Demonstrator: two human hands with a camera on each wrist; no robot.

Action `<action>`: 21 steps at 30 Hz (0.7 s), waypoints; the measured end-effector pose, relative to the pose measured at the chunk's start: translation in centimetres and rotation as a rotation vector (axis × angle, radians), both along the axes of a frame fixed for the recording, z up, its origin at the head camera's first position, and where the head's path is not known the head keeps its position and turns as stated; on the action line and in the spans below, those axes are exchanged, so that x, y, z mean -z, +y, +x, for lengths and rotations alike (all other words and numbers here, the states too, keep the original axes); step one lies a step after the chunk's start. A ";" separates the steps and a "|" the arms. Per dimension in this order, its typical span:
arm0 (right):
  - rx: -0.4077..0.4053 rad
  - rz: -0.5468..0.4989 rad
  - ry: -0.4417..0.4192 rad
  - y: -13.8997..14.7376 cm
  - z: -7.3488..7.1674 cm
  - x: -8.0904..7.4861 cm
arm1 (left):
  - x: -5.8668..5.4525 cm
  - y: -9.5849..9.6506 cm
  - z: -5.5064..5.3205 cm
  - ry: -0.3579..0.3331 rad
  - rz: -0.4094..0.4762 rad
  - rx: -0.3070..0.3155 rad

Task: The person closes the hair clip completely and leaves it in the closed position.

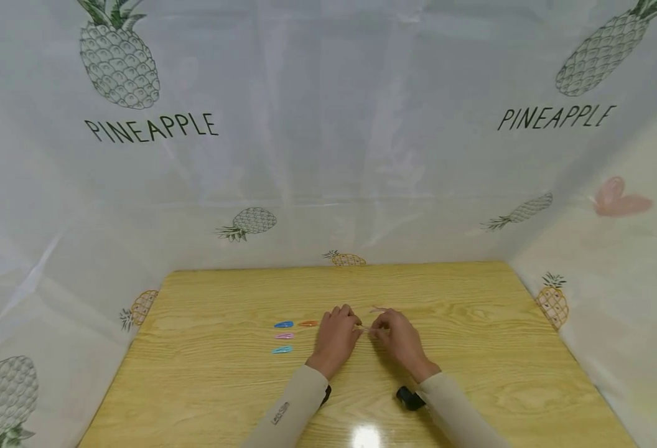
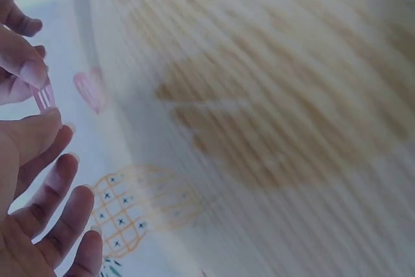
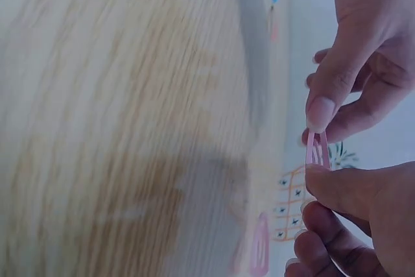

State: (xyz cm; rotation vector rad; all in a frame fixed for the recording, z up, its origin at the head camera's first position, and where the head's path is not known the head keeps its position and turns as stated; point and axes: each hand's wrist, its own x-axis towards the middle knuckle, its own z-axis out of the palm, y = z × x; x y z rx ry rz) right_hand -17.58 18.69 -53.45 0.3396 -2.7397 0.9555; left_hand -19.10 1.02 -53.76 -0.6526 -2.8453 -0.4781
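A pink snap hair clip (image 1: pixel 366 329) is held between the two hands above the table. My left hand (image 1: pixel 336 336) pinches one end between thumb and forefinger, its other fingers spread in the left wrist view. The opposite end is pinched by my right hand (image 1: pixel 400 339). Up close in the right wrist view, the slotted pink frame of the clip (image 3: pixel 316 150) shows between both sets of fingertips. Another pink hair clip (image 1: pixel 381 308) lies on the table just beyond the right hand, and it also appears at the bottom of the right wrist view.
Left of the hands lie a blue clip (image 1: pixel 284 324), an orange clip (image 1: pixel 308 323), a pink clip (image 1: pixel 284 336) and a light blue clip (image 1: pixel 282 350). The wood-grain table (image 1: pixel 222 398) meets a pineapple-print cloth (image 1: pixel 317 155). A black device (image 1: pixel 409 398) sits at the right sleeve.
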 end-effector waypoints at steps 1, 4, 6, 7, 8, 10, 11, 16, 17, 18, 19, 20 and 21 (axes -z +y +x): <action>-0.011 -0.003 0.010 -0.1 0.1 0.0 | -0.1 -0.2 0.1 0.003 -0.006 -0.001; -0.031 -0.008 0.005 -0.5 0.2 -0.1 | -0.3 -0.9 0.4 0.010 -0.011 -0.003; -0.049 -0.006 0.007 -0.7 0.3 -0.2 | -0.4 -1.3 0.7 0.023 -0.015 -0.002; -0.060 -0.005 0.007 -0.8 0.3 -0.2 | -0.5 -1.5 0.8 0.030 -0.014 0.000; -0.071 -0.004 0.007 -0.9 0.3 -0.3 | -0.6 -1.8 0.9 0.038 -0.015 0.003; -0.097 0.001 0.018 -1.1 0.3 -0.4 | -0.8 -2.2 1.2 0.057 -0.016 0.007; -0.109 0.006 0.023 -1.2 0.3 -0.5 | -0.8 -2.4 1.3 0.065 -0.020 0.007; -0.159 0.027 0.026 -1.7 0.3 -0.7 | -1.3 -3.3 1.9 0.104 -0.031 0.013; -0.172 0.034 0.029 -1.7 0.3 -0.7 | -1.4 -3.4 2.0 0.109 -0.033 0.014; -0.184 0.035 0.030 -1.8 0.3 -0.8 | -1.5 -3.6 2.1 0.114 -0.035 0.015; -0.195 0.038 0.031 -1.9 0.3 -0.8 | -1.5 -3.8 2.2 0.118 -0.035 0.016; -0.207 0.040 0.030 -2.0 0.4 -0.9 | -1.6 -3.9 2.3 0.122 -0.038 0.016; -0.219 0.044 0.024 -2.1 0.4 -0.9 | -1.6 -4.1 2.4 0.127 -0.044 0.015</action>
